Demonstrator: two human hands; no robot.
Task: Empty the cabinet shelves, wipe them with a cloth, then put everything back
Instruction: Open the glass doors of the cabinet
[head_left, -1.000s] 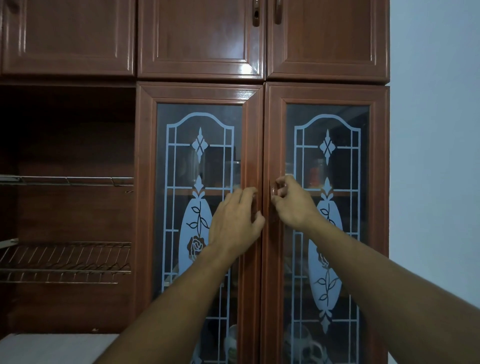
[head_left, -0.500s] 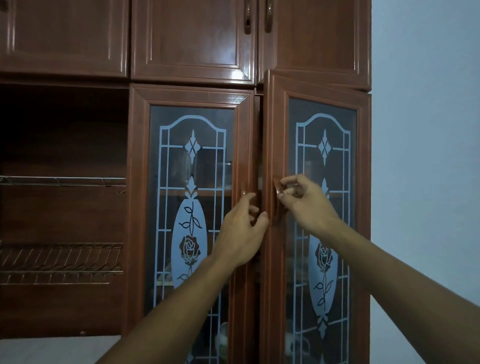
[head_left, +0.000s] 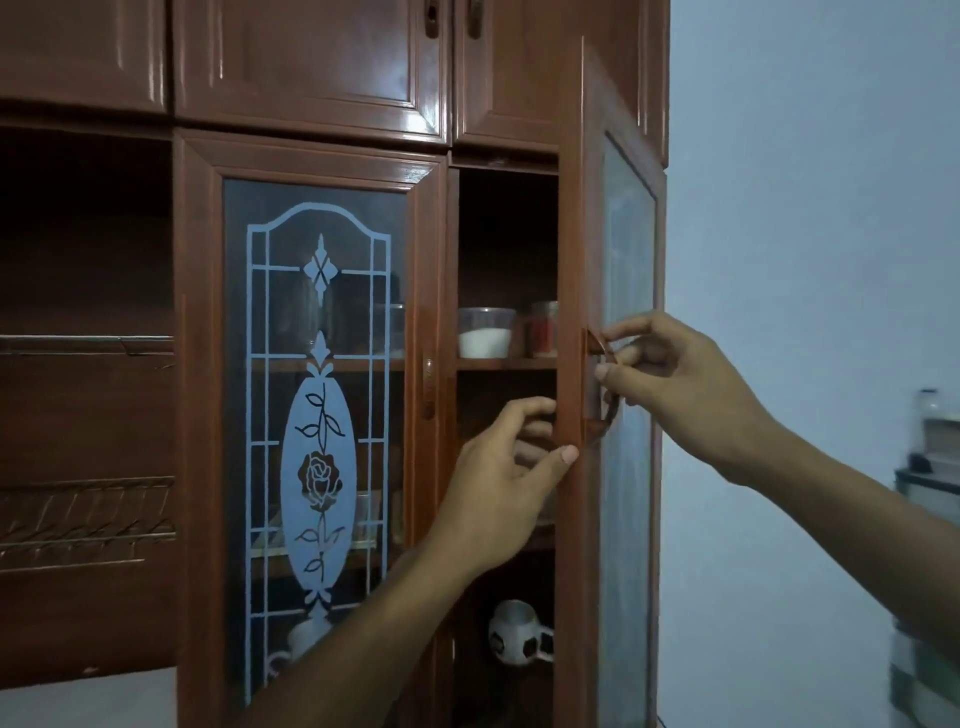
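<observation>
The right glass door (head_left: 626, 364) of the brown wooden cabinet stands swung out toward me. My right hand (head_left: 675, 384) pinches its curved handle (head_left: 605, 384). My left hand (head_left: 501, 493) curls its fingers round the door's inner edge, below the handle. The left glass door (head_left: 317, 395), with a frosted rose pattern, stays closed. Through the gap I see an upper shelf (head_left: 506, 362) with a clear tub of white powder (head_left: 485, 332) and a jar of red stuff (head_left: 543, 328). On a lower shelf a white patterned mug (head_left: 519, 633) lies tilted.
Closed wooden upper doors (head_left: 311, 57) run across the top. An open bay on the left holds wire dish racks (head_left: 85, 514). A pale blue wall (head_left: 810, 260) is on the right, with a blurred appliance and stacked items (head_left: 932, 467) at the far right edge.
The right door has swung from barely ajar to well open, showing the shelves. My left hand moved from the left door's handle to the right door's edge. The view shifted right.
</observation>
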